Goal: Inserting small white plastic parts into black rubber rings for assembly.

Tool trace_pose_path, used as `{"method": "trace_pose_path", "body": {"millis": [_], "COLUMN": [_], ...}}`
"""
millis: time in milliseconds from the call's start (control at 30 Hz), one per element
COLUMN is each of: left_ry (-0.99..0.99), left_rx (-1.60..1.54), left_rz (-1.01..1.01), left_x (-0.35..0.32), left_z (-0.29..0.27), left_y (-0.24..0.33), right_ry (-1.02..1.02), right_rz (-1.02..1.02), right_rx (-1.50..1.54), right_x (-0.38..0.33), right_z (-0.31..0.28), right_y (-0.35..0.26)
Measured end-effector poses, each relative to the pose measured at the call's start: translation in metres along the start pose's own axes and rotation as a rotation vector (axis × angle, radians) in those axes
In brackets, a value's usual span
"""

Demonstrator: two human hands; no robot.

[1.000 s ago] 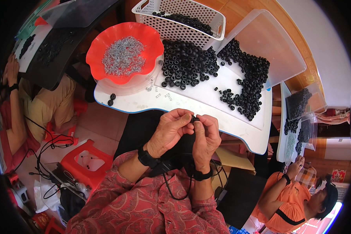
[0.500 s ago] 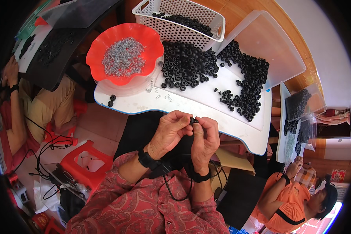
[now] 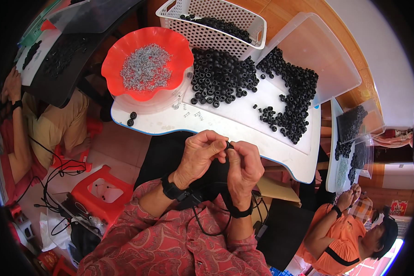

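Observation:
My left hand (image 3: 201, 152) and my right hand (image 3: 244, 162) meet just off the front edge of the white table (image 3: 156, 120). Between their thumbs and fingertips they pinch a small black ring-shaped part (image 3: 228, 145), mostly covered by the fingers. Beyond them on the table lies a heap of black ring-shaped parts (image 3: 223, 76), each with a hole. A second pile of smaller black parts (image 3: 294, 101) spreads to its right. At the left, a red scalloped bowl (image 3: 112, 57) holds many tiny clear-grey pieces (image 3: 145, 66).
A white perforated basket (image 3: 202, 33) with black parts stands at the back, beside a tilted clear plastic bin (image 3: 324, 55). Two black rings (image 3: 131, 118) sit near the left edge. A red stool (image 3: 101, 193) and loose cables (image 3: 55, 179) are at lower left. Co-workers sit on both sides.
My right hand has shifted slightly right and turned a little, with the black part still pinched between both hands. The co-worker's hands at right have moved slightly.

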State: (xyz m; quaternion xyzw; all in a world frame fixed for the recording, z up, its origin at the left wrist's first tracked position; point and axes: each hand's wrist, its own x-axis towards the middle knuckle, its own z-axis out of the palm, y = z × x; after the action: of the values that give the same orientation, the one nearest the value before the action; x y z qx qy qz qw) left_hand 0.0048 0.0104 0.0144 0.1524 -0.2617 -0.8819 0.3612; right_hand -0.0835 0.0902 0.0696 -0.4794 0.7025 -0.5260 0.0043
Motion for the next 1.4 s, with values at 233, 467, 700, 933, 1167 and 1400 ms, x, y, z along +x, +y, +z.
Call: {"method": "trace_pose_path", "body": {"millis": [233,467,700,933,1167,1400], "left_ry": [-0.007,0.042,0.083,0.017,-0.032,-0.069], "left_rx": [0.126,0.435,0.426,0.427,0.492,0.467], "left_rz": [0.027,-0.004,-0.017,-0.104,-0.171,-0.15], "left_x": [-0.002,-0.005,-0.008,-0.007,-0.006,-0.004], "left_z": [-0.001,0.004,0.005,0.004,-0.003,-0.006], "left_y": [0.002,0.015,0.016,0.021,0.019,0.021], "right_ry": [-0.036,-0.084,-0.166,-0.182,-0.258,-0.04], "right_rz": [-0.09,-0.04,-0.029,-0.023,0.05,0.36], "right_rx": [-0.077,-0.033,-0.052,-0.122,-0.094,0.251], "right_x": [0.0,-0.004,0.0,-0.009,-0.01,-0.021], "right_z": [-0.002,0.0,-0.002,-0.001,-0.007,0.003], "right_y": [-0.003,0.009,0.005,0.006,0.005,0.014]}}
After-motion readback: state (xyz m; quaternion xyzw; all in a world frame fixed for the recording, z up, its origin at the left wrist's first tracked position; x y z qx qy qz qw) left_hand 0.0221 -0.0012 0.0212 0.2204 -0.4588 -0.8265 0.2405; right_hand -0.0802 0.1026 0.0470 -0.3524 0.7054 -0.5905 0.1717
